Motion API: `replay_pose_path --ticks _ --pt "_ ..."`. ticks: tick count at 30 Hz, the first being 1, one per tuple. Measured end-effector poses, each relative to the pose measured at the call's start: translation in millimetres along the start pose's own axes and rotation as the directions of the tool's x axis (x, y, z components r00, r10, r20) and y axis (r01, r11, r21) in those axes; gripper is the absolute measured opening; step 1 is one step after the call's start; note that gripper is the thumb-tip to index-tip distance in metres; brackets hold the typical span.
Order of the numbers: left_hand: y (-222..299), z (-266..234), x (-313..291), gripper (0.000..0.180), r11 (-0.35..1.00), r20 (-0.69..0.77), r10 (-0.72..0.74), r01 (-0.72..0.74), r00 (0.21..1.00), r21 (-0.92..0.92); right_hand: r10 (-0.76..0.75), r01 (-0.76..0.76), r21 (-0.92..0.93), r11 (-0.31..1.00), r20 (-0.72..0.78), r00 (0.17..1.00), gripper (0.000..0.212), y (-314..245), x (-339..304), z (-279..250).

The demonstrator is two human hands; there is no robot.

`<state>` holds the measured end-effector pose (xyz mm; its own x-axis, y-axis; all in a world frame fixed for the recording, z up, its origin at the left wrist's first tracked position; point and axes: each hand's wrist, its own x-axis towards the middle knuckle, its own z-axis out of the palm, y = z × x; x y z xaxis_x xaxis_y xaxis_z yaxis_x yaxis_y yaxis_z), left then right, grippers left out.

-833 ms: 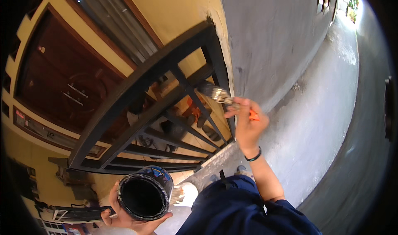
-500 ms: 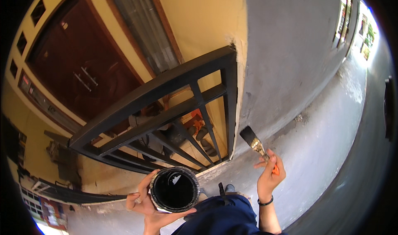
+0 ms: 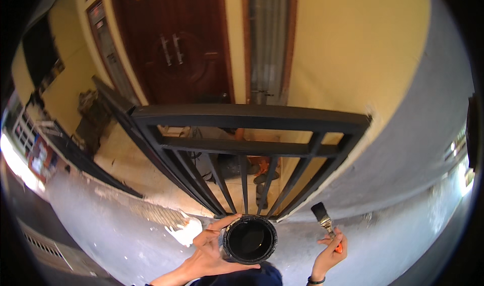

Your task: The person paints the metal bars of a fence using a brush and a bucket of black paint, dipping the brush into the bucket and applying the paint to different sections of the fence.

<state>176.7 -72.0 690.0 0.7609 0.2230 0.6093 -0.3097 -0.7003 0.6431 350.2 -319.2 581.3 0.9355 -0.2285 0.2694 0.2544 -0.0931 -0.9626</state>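
Note:
My left hand (image 3: 209,248) is wrapped round an open paint can (image 3: 250,239) of black paint, its rim smeared dark. Out to the right, my right hand (image 3: 330,253) grips a paintbrush (image 3: 325,220) by its orange-tipped handle. The black bristles point up and away from me, apart from the can. In front of both hands stands a black metal railing (image 3: 247,115) with a thick top bar and slanting uprights. Neither the brush nor the can visibly touches it, though the can's far rim overlaps its foot in view.
Behind the railing are a tiled porch with sandals (image 3: 262,195), a brown double door (image 3: 174,44) and a yellow wall (image 3: 348,49). A grey wall (image 3: 423,114) rises at the right. White spilled-looking patch (image 3: 185,230) marks the grey floor at left.
My view has swung left, so the railing now faces me squarely. The can and the brush appear lower and further right, each still in the same hand.

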Motion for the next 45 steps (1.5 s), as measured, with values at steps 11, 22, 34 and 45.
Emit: replay_pose_path --ticks 11,22,34,45 --pt "5 -50 -73 0.123 0.985 -0.300 -0.104 0.139 0.948 0.097 -0.095 0.099 0.004 0.995 0.325 0.941 0.039 -28 -38 59" --pt "57 -185 -254 0.129 0.855 -0.517 -0.139 0.366 0.844 0.368 -0.171 0.049 0.213 0.976 0.604 0.778 0.031 -74 -213 120" --pt "109 -313 -465 0.141 0.541 -0.758 -0.195 0.713 0.622 0.446 -0.016 -0.329 0.193 0.924 0.881 0.472 0.025 -148 -479 151" --pt "27 -384 -504 0.130 0.550 -0.792 -0.357 0.797 0.495 0.251 -0.113 -0.297 0.252 0.921 0.903 0.415 0.018 -181 -554 216"
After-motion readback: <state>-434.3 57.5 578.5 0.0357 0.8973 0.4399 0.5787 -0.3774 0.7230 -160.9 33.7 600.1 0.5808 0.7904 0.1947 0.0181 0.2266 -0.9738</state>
